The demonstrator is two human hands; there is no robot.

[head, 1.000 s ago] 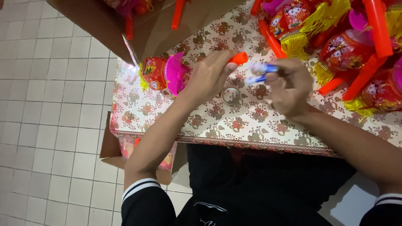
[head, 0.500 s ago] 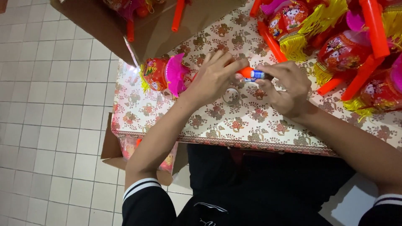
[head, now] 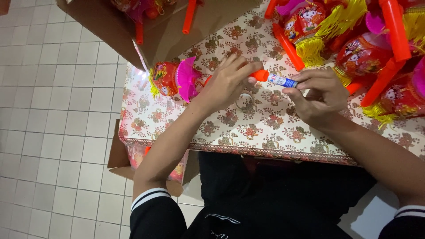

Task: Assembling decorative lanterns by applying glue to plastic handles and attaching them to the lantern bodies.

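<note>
Head view showed our left hand (head: 228, 82) pinching the orange cap (head: 260, 75) of a small tube (head: 280, 80) at frame centre, while our right hand (head: 321, 95) gripped its body, so each end was braced. It was held just above the floral tablecloth (head: 265, 128). A red and pink lantern (head: 175, 79) lay left of it, and a tape ring (head: 245, 102) lay beneath.

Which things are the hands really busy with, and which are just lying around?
In use:
left hand on the orange cap
right hand holding the glue tube

Lying about:
tape roll
red and pink lantern
lantern pile
cardboard box
</note>
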